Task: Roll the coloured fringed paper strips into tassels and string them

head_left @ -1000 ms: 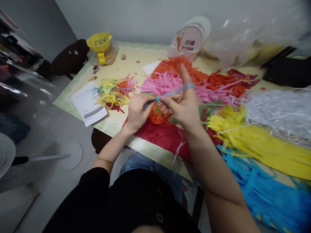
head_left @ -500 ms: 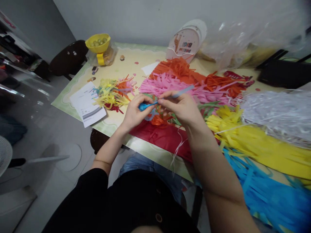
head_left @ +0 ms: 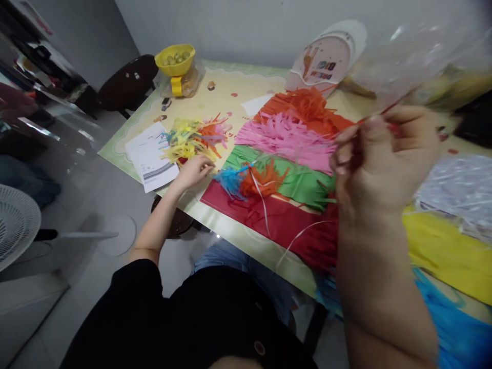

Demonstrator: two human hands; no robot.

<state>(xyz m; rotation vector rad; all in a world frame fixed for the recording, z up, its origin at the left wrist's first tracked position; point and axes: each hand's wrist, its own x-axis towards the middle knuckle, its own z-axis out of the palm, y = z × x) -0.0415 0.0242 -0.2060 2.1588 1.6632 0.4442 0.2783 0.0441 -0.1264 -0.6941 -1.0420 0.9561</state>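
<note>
My left hand (head_left: 195, 171) has its fingers curled at the near edge of a pile of fringed paper tassels (head_left: 188, 138) in yellow, orange and pink. What those fingers hold, if anything, is hidden. Raised over the right of the table, my right hand (head_left: 384, 159) is closed, with a thin red strip (head_left: 397, 105) showing at its fingers. A blue tassel (head_left: 232, 180) and an orange tassel (head_left: 265, 179) lie between the hands, on green fringed paper (head_left: 303, 179). White string (head_left: 263, 202) trails over the dark red paper (head_left: 238, 205) in front.
Pink fringe (head_left: 284, 136) and orange fringe (head_left: 307, 110) lie farther back. On the right are yellow paper (head_left: 446, 251), blue fringe (head_left: 457, 328) and white strips (head_left: 457, 189). A yellow bowl (head_left: 175, 59) and printed sheet (head_left: 148, 159) are left; a fan (head_left: 17, 225) stands beside the table.
My hands have parted from the blue piece they held together, and a blue tassel now lies on the green paper. Left hand moved left to the tassel pile; right hand rose rightward.
</note>
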